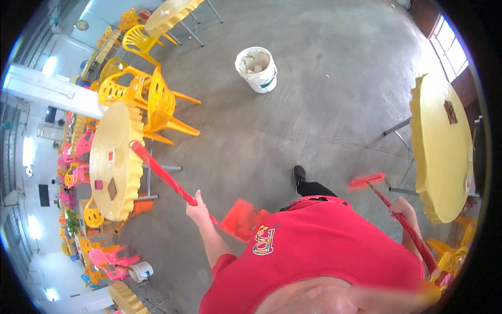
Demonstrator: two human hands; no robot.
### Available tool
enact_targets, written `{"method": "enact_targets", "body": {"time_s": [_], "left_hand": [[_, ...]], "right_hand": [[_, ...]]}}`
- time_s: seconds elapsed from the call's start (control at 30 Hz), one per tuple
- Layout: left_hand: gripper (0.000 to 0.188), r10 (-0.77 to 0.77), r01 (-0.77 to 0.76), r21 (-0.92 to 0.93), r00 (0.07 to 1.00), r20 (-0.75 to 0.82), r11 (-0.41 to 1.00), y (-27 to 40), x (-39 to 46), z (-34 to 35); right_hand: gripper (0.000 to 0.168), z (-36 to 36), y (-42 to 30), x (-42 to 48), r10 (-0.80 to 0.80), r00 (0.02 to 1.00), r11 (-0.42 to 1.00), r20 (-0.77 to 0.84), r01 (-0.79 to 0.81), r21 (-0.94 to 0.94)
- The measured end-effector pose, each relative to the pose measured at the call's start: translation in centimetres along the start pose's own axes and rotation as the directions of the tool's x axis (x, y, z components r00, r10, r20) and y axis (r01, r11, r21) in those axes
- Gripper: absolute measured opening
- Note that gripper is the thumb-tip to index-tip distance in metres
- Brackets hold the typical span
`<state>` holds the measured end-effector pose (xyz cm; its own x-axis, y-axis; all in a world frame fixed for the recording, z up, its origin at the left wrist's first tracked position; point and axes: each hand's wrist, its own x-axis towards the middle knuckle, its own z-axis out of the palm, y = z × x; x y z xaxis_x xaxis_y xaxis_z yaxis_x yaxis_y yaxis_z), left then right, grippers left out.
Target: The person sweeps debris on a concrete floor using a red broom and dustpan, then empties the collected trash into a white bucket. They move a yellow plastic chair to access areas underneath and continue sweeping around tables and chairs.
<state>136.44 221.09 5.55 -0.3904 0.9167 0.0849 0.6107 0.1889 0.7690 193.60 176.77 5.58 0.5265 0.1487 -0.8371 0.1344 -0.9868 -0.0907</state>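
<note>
My left hand (197,209) grips the red handle of a long-handled dustpan (242,220), whose red pan hangs low beside my red shirt. The handle's upper end reaches over the edge of the round table on the left. In my right hand (403,210) is the red handle of a broom (367,181); its red head is over the floor, left of the right table's legs. Ahead on the grey floor stands a white plastic bucket (256,70) with pale residue and some lumps inside.
Round tables with yellow covers stand left (113,168), right (443,157) and at the top (168,15). Yellow plastic chairs (160,98) crowd the left, with pink chairs (111,261) farther off. Another white bucket (141,271) is at lower left. A small scrap (327,76) lies on the floor.
</note>
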Motion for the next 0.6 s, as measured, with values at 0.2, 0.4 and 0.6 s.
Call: {"method": "enact_targets", "body": {"time_s": [0.2, 0.4, 0.6], "left_hand": [[0.035, 0.1, -0.116, -0.201, 0.991, -0.087, 0.973, 5.7, 7.6, 8.5], [0.034, 0.239, -0.254, -0.189, 0.966, -0.102, 0.949, 10.7, 17.7, 17.2], [0.036, 0.264, -0.271, -0.186, 0.963, -0.06, 0.944, 16.8, 30.8, 25.6]], "right_hand": [[0.018, -6.2, -17.2, -0.6, -0.235, 0.968, 0.965, 0.088, 0.222, 0.139], [0.018, -6.0, -36.7, 10.1, -0.411, 0.823, 0.876, 0.392, 0.237, 0.421], [0.02, -3.9, -59.7, 14.7, -0.556, 0.709, 0.826, 0.434, 0.53, 0.193]]}}
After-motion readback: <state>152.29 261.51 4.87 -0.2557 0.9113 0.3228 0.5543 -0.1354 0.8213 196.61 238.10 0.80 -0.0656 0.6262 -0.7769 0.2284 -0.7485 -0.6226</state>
